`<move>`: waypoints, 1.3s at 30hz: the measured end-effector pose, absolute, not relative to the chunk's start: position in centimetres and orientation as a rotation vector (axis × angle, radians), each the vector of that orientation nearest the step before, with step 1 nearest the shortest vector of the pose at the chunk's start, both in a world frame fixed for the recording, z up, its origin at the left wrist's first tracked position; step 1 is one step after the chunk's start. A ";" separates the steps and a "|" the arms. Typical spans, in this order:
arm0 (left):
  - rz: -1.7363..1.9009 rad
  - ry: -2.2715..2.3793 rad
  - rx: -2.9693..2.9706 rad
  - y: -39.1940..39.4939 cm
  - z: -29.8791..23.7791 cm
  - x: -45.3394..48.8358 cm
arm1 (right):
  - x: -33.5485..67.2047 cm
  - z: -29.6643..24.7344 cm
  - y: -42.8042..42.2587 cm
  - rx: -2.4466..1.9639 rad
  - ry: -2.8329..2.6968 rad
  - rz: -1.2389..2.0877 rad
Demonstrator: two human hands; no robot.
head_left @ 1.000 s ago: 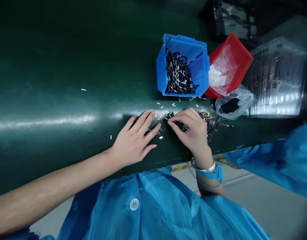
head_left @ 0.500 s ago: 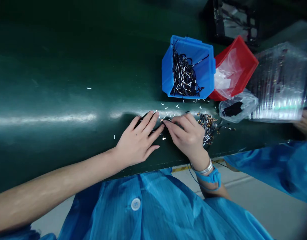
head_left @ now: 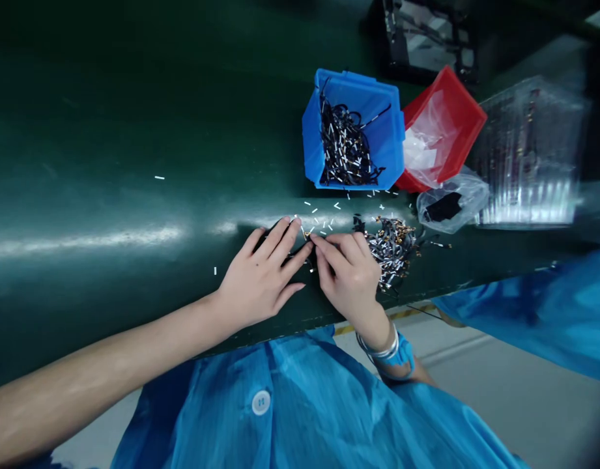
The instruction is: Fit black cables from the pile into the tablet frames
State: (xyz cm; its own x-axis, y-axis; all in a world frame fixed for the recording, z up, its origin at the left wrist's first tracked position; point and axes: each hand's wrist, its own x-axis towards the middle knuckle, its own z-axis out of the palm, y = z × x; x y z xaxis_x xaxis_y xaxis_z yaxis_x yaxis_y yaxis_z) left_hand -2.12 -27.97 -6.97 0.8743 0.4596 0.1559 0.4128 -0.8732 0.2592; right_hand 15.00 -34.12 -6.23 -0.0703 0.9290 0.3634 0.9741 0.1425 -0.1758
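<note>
My left hand [head_left: 260,277] lies flat on the green work table, fingers stretched out over a thin black cable that it mostly covers. A small gold cable end [head_left: 307,235] shows by its fingertips. My right hand [head_left: 349,273] is closed in a pinch right beside the left index fingertip. What sits between its thumb and finger is too small to make out. Close by on its right is a pile of short black cables [head_left: 391,251] with white sleeves and gold ends. Small white strips [head_left: 324,225] are scattered just beyond the fingertips.
A blue bin [head_left: 386,146] holds many black cables with white bits. Beside it stand a red bin [head_left: 458,140] with plastic bags, a clear bag [head_left: 468,208] with something black, and clear stacked trays [head_left: 529,163]. A co-worker's blue sleeve [head_left: 534,312] is at right.
The whole view has shifted slightly, with bins and pile appearing further left. My right hand has turned a little and uncovers more of the pile. The co-worker's hand no longer shows at right.
</note>
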 end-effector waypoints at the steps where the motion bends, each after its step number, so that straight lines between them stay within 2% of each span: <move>1: 0.312 0.668 2.828 -28.0 -6.9 -2.1 | 15.0 -6.3 -34.2 -1.825 -2.029 -0.148; 26: 0.312 0.644 2.838 -28.0 -7.4 -2.2 | 14.1 -6.5 -32.4 -1.946 -1.793 -0.082; 35: 0.304 0.649 2.826 -28.0 -7.6 -2.2 | 13.6 -6.4 -34.4 -1.922 -2.114 -0.356; 39: 0.302 0.650 2.821 -28.0 -7.6 -2.2 | 14.0 -6.0 -34.6 -1.942 -2.035 -0.168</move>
State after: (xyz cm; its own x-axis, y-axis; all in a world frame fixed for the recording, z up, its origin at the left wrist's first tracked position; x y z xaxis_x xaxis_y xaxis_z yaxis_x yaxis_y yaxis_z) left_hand -2.20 -28.05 -7.56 0.8803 0.4509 0.1475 0.4033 -0.8750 0.2676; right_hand 14.02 -34.65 -6.04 -0.0232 0.9507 0.3094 0.9885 0.0681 -0.1353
